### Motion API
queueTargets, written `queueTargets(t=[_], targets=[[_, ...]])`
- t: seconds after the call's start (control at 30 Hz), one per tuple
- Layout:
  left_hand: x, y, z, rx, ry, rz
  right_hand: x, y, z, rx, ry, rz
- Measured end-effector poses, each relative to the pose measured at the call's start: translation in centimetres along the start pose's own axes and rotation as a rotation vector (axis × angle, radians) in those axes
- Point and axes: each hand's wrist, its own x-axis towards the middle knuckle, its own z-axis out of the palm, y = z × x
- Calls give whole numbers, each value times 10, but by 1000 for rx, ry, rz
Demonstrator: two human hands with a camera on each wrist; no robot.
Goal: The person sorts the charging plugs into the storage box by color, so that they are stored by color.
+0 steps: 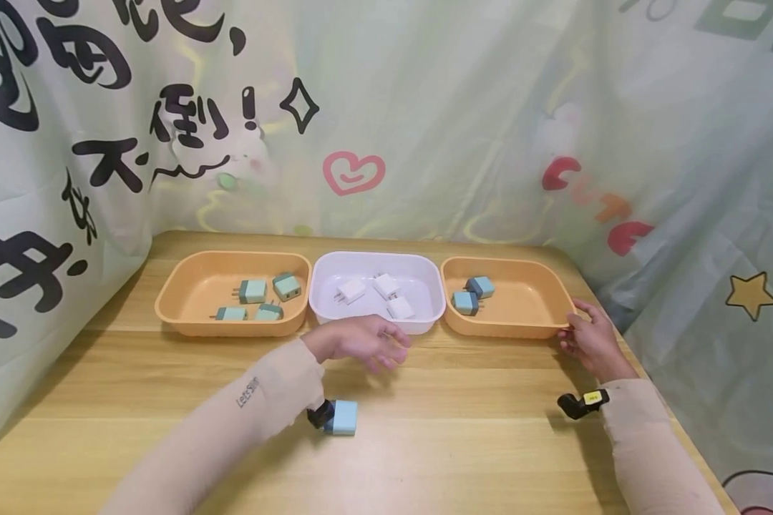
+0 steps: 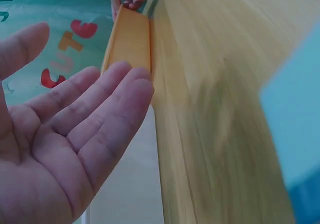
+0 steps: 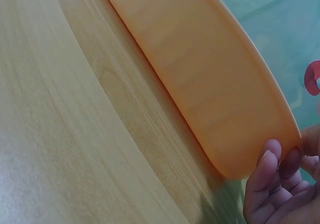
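Note:
My right hand [image 1: 594, 342] pinches the front right corner of the right orange tray [image 1: 509, 328], thumb at the rim and fingers curled against the outer wall, as the right wrist view shows at the tray wall [image 3: 200, 78]. Two blue chargers [image 1: 480, 287] lie inside that tray. My left hand [image 1: 363, 342] hovers in front of the white tray [image 1: 376, 258], palm bare and fingers loosely extended; the left wrist view shows the hand [image 2: 75, 134] holding nothing. Below the left wrist a light-blue charger [image 1: 344, 418] sits on the table, partly hidden by the wrist camera.
At the left stands another orange tray [image 1: 232, 329] with several pale-green chargers [image 1: 253, 291]. Several white chargers [image 1: 386, 287] lie in the white tray. The three trays stand side by side on the wooden table [image 1: 438, 443], before a printed curtain [image 1: 438, 129].

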Motion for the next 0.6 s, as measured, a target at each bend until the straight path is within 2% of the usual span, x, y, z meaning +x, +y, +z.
queueTargets(t=[0.17, 0.27, 0.53, 0.6], targets=[[-11, -9, -4, 49, -7, -69, 0, 0, 0, -9, 7, 5], [-17, -13, -5, 115, -1, -114, 0, 0, 1, -6, 4, 8], [-33, -20, -3, 433, -15, -182, -1, -1, 2, -6, 15, 11], [-35, -21, -1, 484, -6, -191, 0, -1, 2, -9, 19, 13]])
